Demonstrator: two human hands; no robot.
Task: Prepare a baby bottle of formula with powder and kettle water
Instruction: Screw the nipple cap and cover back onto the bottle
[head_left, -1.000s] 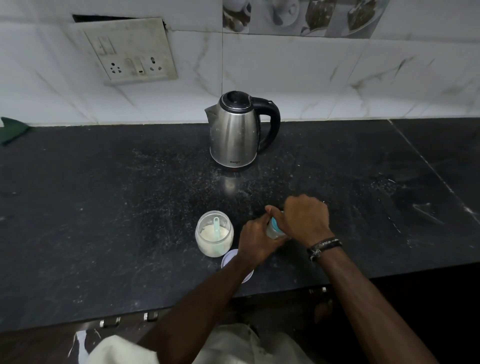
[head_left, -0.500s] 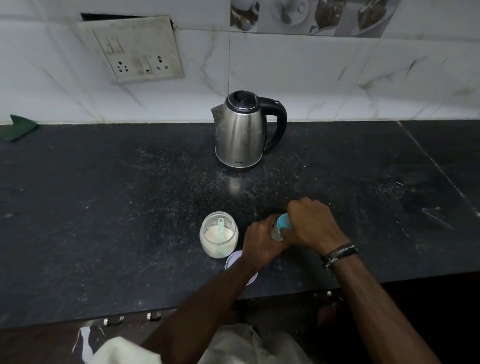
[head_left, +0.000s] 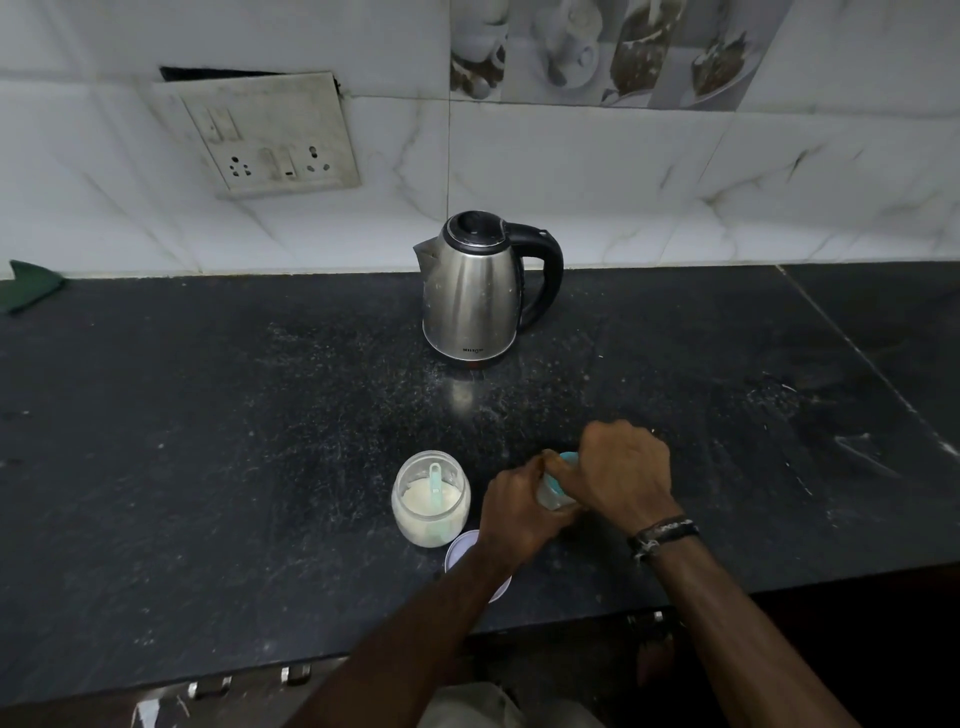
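A small baby bottle (head_left: 554, 492) with a teal collar stands on the black counter (head_left: 260, 467), mostly hidden by both hands. My left hand (head_left: 519, 512) grips its clear body from the left. My right hand (head_left: 621, 473) is curled over the bottle's teal top. Left of them an open glass jar (head_left: 430, 500) holds white powder with a teal scoop standing in it. The jar's white lid (head_left: 460, 552) lies just below, partly under my left forearm. A steel kettle (head_left: 475, 293) with a black handle stands at the back, lid down.
A switch and socket plate (head_left: 265, 137) hangs on the tiled wall at the back left. A green cloth (head_left: 28, 291) lies at the counter's far left edge. White powder specks dust the counter around the kettle. The counter's front edge runs just below my wrists.
Both hands stay on the bottle. My right hand has turned a little on the top, so more of the teal collar shows than a second ago. The camera view has shifted slightly.
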